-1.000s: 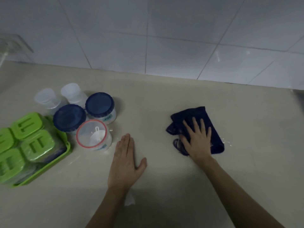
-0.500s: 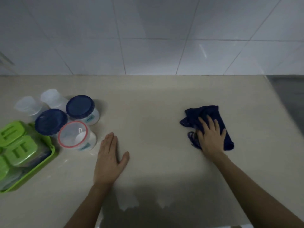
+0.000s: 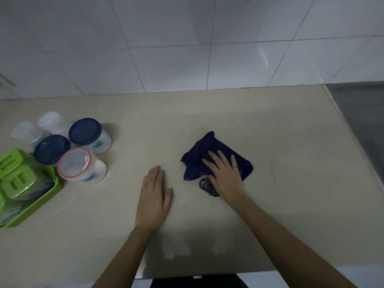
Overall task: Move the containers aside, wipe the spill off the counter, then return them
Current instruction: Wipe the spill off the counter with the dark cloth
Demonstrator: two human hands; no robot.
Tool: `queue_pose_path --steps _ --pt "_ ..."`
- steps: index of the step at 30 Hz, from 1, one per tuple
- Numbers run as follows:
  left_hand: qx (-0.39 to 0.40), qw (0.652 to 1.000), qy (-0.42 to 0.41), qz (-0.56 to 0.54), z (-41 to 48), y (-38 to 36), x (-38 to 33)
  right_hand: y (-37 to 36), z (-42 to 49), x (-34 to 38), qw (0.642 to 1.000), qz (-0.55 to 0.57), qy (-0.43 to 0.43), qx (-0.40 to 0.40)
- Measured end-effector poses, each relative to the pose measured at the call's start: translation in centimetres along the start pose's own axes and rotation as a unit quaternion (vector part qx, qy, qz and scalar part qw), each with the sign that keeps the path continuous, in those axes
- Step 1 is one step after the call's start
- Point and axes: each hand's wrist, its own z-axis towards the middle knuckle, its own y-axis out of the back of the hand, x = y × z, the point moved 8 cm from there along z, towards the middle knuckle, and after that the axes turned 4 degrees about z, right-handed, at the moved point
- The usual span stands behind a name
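Observation:
My right hand (image 3: pixel 225 175) lies flat, fingers spread, pressing a dark blue cloth (image 3: pixel 199 159) onto the beige counter (image 3: pixel 270 132). My left hand (image 3: pixel 153 194) rests palm down on the counter just left of the cloth, holding nothing. At the left stand the containers: two jars with dark blue lids (image 3: pixel 85 129) (image 3: pixel 52 148), a clear jar with a red-rimmed lid (image 3: pixel 75 164) and two small clear containers (image 3: pixel 51 121) (image 3: pixel 24 130). A few faint white specks lie on the counter beside the red-rimmed jar.
A green tray (image 3: pixel 47 196) with green-lidded boxes (image 3: pixel 18 180) sits at the far left edge. White wall tiles rise behind the counter. A grey metal surface (image 3: pixel 361 113) borders the counter on the right. The counter's front edge runs below my forearms.
My right hand has slid the cloth leftward, closer to my left hand, and the cloth's shape has shifted. My left hand stays flat on the counter. The camera view has shifted.

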Motion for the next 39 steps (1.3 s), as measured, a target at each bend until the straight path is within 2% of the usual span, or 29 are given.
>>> queue_pose_path --steps 5,8,10,15,17,20,23,28,32,35,37,39 --pt "-0.01 1.0 0.002 -0.003 0.8 -0.7 -2.5 4.4 -6.1 -14.3 0.982 0.01 -0.174 -0.07" --pt "-0.006 1.0 0.017 0.009 -0.2 -1.3 -3.1 5.0 -7.7 -15.9 0.969 -0.003 -0.226 -0.099" --pt "-0.007 0.999 0.027 0.017 -1.0 -1.6 -3.3 4.3 -6.6 -13.8 0.975 -0.01 -0.203 -0.088" --pt "-0.014 0.999 0.052 -0.006 -1.9 -1.0 -3.2 0.5 -4.1 -1.5 0.998 -0.046 0.011 -0.028" --pt "-0.012 0.999 0.039 0.005 -1.9 -0.8 -3.5 -0.4 -4.5 2.0 0.999 -0.024 0.039 -0.027" --pt "-0.005 0.999 0.011 0.032 -1.5 -0.8 -4.3 -0.3 -5.2 1.8 0.997 -0.027 0.056 -0.038" --pt "0.01 0.999 -0.008 0.032 -1.0 -1.4 -5.8 0.5 -6.3 -1.0 0.997 -0.005 0.051 -0.049" --pt "0.024 0.998 -0.036 0.051 -0.7 -2.7 -8.8 2.8 -8.6 -7.6 0.991 0.062 -0.062 -0.1" --pt "0.021 0.998 -0.043 0.051 -1.0 -2.8 -9.7 3.8 -10.9 -11.8 0.982 0.039 -0.14 -0.119" --pt "0.019 0.999 -0.029 0.021 -1.9 -2.1 -8.8 3.3 -11.4 -11.2 0.979 -0.009 -0.175 -0.107" --pt "0.018 1.0 -0.019 0.007 -2.4 -1.9 -7.8 2.5 -11.0 -8.5 0.984 -0.032 -0.151 -0.088" --pt "0.021 1.0 -0.008 0.01 -2.9 -2.0 -6.9 1.3 -10.5 -3.9 0.995 -0.047 -0.062 -0.065"
